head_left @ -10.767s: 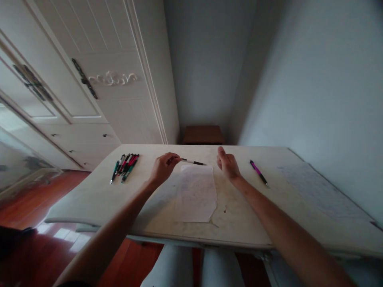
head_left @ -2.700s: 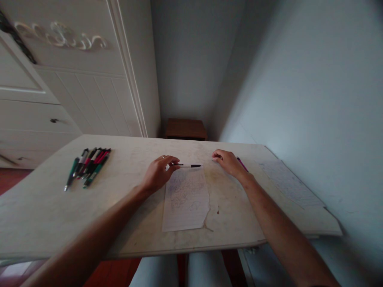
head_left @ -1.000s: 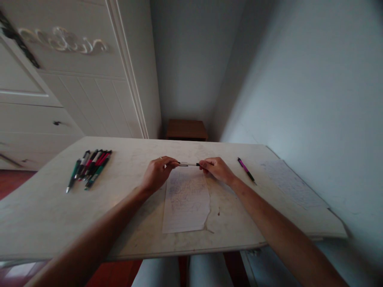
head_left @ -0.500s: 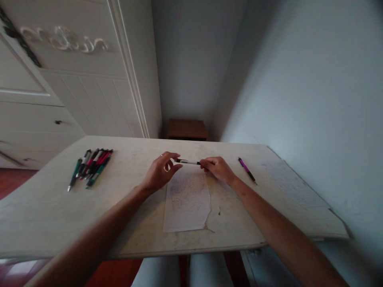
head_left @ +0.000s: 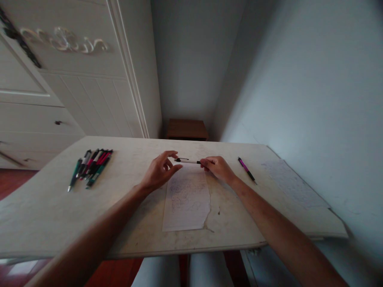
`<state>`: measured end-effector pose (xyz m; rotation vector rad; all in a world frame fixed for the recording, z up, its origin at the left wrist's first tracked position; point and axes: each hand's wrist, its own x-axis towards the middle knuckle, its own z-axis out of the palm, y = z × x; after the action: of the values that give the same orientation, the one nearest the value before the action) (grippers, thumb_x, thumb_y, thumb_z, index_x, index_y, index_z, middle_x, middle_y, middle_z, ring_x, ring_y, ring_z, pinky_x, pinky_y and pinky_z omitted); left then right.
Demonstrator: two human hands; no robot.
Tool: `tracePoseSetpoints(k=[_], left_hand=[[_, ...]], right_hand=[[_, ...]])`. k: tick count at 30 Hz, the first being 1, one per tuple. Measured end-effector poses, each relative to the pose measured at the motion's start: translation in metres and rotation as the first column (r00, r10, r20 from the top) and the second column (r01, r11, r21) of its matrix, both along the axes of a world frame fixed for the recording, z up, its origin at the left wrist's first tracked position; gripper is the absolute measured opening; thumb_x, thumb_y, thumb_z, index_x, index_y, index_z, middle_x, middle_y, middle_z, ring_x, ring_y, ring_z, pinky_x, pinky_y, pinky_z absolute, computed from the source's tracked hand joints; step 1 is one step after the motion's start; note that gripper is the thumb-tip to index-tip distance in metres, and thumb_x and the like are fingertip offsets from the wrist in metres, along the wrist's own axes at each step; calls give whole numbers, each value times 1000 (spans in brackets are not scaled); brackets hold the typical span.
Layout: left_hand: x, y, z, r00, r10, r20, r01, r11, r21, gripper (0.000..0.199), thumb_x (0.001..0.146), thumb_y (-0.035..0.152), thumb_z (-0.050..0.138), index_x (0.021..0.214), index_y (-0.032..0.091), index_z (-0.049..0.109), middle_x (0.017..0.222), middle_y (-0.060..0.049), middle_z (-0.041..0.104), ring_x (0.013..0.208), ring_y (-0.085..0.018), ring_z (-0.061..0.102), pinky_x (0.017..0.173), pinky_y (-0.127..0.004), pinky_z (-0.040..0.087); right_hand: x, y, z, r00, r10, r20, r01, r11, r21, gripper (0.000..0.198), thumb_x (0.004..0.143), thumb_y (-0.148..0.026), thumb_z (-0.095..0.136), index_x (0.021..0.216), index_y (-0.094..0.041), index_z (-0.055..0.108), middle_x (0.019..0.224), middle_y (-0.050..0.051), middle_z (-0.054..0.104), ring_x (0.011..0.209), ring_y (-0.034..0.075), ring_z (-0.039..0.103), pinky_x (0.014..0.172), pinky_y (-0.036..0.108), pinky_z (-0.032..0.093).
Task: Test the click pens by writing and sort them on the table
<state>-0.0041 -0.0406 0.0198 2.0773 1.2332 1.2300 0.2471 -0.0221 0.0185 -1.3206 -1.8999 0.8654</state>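
Note:
A white and black pen (head_left: 190, 161) lies level between my hands, just above the far edge of a sheet of paper. The fingers of my right hand (head_left: 218, 166) are closed around its right end, near the dark grip. At the clip end, my left hand (head_left: 160, 169) has thumb and fingers spread apart, close to the pen; whether a fingertip touches it is hard to see. Below is the lined paper (head_left: 187, 199), covered in scribbles, with a torn right edge.
Several pens (head_left: 95, 164) lie bunched on the left of the white table (head_left: 128, 231). A purple and black pen (head_left: 247, 170) rests to the right. Another scribbled sheet (head_left: 295, 183) lies by the wall (head_left: 329, 99). A wooden piece of furniture (head_left: 187, 128) stands beyond the table.
The pen has turned about its length, so its black clip shows more clearly. My left fingers have spread slightly and shifted a little left. My right hand stays almost in place.

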Motion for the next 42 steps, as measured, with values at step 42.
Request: tracePoseSetpoints(k=[42], left_hand=[[-3,-2,3,984,28,-176,-34,999,-35,45,92,46,45,61,16,57,50,1,54,48,-10,51,47,-19,36]], right_hand=[[-2,-2,2,1000,28,9,-28,1000,12,51,86,-60,50,69,-16,68,61,3,63,57,14,56,59,25,40]])
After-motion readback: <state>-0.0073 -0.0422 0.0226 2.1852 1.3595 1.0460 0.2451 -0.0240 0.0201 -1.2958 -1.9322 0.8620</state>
